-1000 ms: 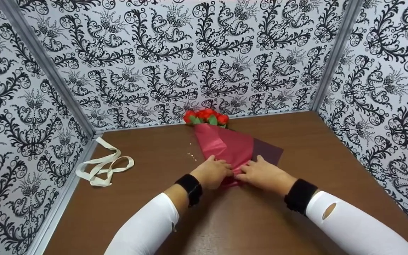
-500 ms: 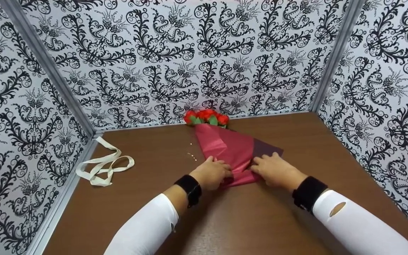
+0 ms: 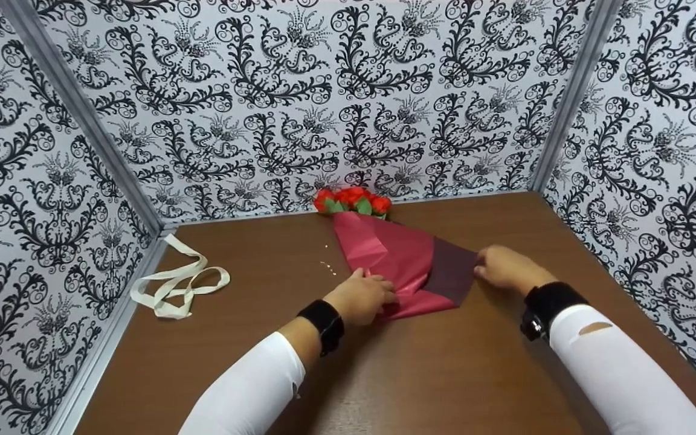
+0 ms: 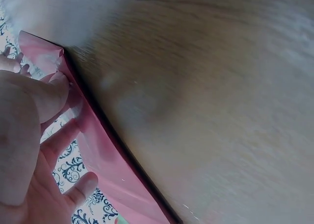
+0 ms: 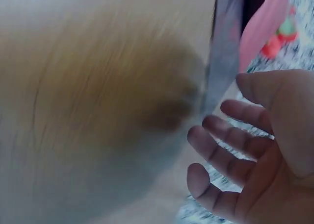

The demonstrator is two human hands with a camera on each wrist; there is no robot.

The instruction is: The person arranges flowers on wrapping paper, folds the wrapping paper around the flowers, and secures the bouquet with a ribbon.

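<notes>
A bouquet of red flowers (image 3: 354, 198) with green leaves lies at the back of the table, wrapped in red paper (image 3: 387, 248). The wrap's dark purple side (image 3: 452, 270) shows on the right. My left hand (image 3: 361, 297) holds the gathered lower part of the wrap. In the left wrist view, the left thumb presses on the red paper (image 4: 105, 158) near its dark edge, the other fingers spread beside it. At the wrap's right corner is my right hand (image 3: 510, 267), its fingers loosely bent. The right wrist view shows that hand (image 5: 255, 150) with nothing in it.
A cream ribbon (image 3: 170, 290) lies in loose loops at the table's left side. Small pale bits (image 3: 327, 266) are scattered left of the bouquet. Patterned walls (image 3: 287, 121) enclose the brown table (image 3: 251, 368) at the back and both sides.
My right hand has moved right, from the gathered middle of the wrap to its dark right corner. The lower red fold has spread out to the right. My left hand has stayed in place.
</notes>
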